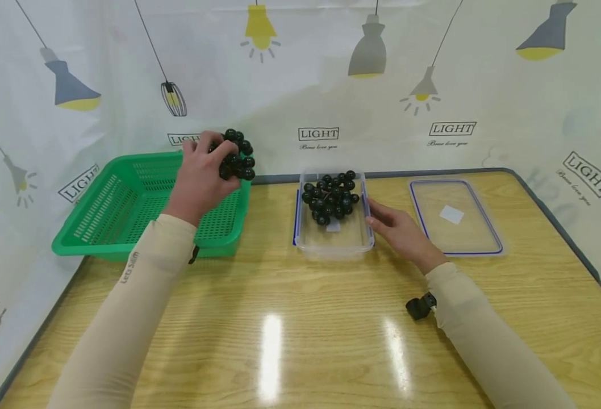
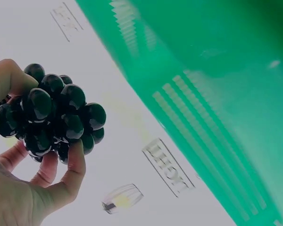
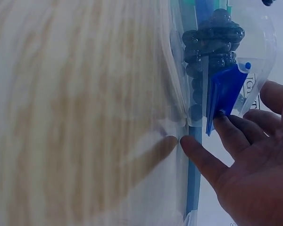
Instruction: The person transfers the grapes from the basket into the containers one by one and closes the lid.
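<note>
My left hand (image 1: 205, 170) grips a bunch of dark grapes (image 1: 239, 162) over the right rim of the green basket (image 1: 147, 199). In the left wrist view the fingers curl around the grapes (image 2: 66, 113) beside the basket's slotted wall (image 2: 212, 141). A second bunch of dark grapes (image 1: 331, 196) lies in the clear plastic container (image 1: 336, 244), toward its back. At the container's right side is my right hand (image 1: 397, 230), its fingertips touching that wall near the blue clasp (image 3: 226, 94) in the right wrist view. The right fingers are extended.
To the right of the container a clear lid (image 1: 459, 218) with a blue seal lies flat on the wooden table (image 1: 331, 318). A printed backdrop (image 1: 300, 85) rises behind the table's back edge. Each wrist wears a small black camera (image 1: 420, 307).
</note>
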Motion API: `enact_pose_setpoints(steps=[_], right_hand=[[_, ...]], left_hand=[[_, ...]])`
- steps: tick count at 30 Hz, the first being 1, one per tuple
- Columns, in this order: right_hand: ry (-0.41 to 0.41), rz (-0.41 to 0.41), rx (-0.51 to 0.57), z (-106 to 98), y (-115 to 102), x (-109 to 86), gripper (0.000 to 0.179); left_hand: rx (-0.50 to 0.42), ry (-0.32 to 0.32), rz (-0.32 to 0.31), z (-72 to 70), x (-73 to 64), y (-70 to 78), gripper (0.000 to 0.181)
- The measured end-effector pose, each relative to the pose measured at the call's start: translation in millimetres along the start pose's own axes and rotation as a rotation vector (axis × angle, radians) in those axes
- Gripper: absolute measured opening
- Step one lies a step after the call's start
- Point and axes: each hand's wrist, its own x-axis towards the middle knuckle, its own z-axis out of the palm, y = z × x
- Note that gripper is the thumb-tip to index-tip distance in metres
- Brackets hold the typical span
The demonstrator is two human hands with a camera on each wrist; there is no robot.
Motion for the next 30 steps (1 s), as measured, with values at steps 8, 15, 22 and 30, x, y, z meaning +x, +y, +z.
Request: enact_pose_setpoints(steps=[8,15,22,30], right_hand=[[-0.002,-0.004,0.003,-1,0,-1.1,0.058],[0.005,-0.009,0.006,-1,0,-0.7,0.058],[-0.025,-0.004,0.015,0,-3,-1.7,0.058],[-0.031,-0.001,0.013,0,-5,-2.2,0.058]], left_hand=[[-0.015,-0.052,0.068,2.1,4.4,34.2,0.042],[-0.037,-0.096,0.197,14.0,2.5,61.9,0.041],[-0.075,-0.139,0.281,24.1,-0.5,82.7,0.043],[-0.141,-0.254,0.284,34.0,-3.1,96.7,0.043]])
